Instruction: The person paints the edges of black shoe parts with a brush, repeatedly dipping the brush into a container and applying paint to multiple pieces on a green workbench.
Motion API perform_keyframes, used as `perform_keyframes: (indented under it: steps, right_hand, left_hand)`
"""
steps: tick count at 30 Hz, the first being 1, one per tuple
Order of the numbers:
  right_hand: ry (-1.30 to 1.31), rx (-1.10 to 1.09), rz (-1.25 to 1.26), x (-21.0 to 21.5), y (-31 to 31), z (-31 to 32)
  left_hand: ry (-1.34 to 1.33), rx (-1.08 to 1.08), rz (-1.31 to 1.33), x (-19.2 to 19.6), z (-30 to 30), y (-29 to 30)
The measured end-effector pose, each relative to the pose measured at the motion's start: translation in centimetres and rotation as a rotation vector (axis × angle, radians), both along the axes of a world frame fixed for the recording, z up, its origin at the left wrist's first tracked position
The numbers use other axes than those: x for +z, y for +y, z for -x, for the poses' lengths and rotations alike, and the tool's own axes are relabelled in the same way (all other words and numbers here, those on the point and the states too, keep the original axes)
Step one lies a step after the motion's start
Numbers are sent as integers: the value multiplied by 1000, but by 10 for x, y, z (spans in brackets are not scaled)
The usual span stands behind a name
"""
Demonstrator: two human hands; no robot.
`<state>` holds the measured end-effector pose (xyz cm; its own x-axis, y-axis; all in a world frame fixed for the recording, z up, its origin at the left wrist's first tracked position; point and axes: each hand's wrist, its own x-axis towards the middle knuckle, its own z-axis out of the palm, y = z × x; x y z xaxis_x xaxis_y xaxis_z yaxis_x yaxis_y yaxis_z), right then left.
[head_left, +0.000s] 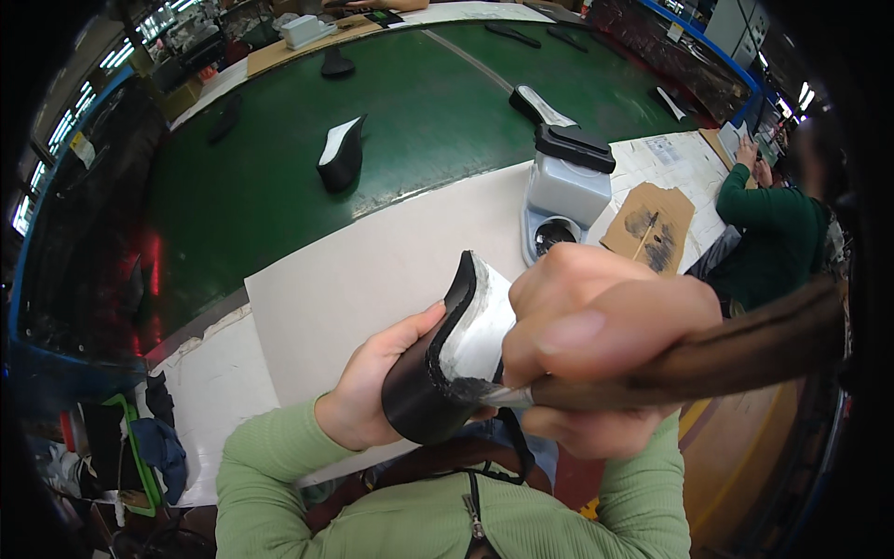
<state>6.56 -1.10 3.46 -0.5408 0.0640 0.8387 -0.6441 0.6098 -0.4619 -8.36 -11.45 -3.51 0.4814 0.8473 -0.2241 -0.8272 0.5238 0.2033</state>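
Left hand cradles a black shoe sole; right hand works a wooden-handled tool against it.

The left hand (377,387) wraps closed around the curved outer side of the shoe sole (447,359), held up in front of the chest, nearer than the white table (363,279). The right hand (596,345) is fisted tight on the tool handle (726,354), its metal tip touching the sole's pale inner face. The sole looks light and stiff-rubbery; gripping the thick rounded end, away from the tip, seems safest. A grey machine (568,186) stands on the table beyond the sole.
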Motion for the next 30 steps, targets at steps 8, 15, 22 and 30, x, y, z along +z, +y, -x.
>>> perform_keyframes:
  steps: [8, 15, 22, 30]
  right_hand:
    - [33, 94, -35, 8, 6, 3]
    - [46, 130, 62, 7, 4, 7]
    - [46, 60, -45, 12, 9, 5]
    - [-105, -244, 678, 7, -16, -3]
  left_hand:
    - [-44, -13, -44, -3, -9, 0]
    - [-114, -20, -116, -1, -7, -5]
    - [-122, 1, -159, 6, -7, -6]
    - [290, 244, -150, 9, -1, 3]
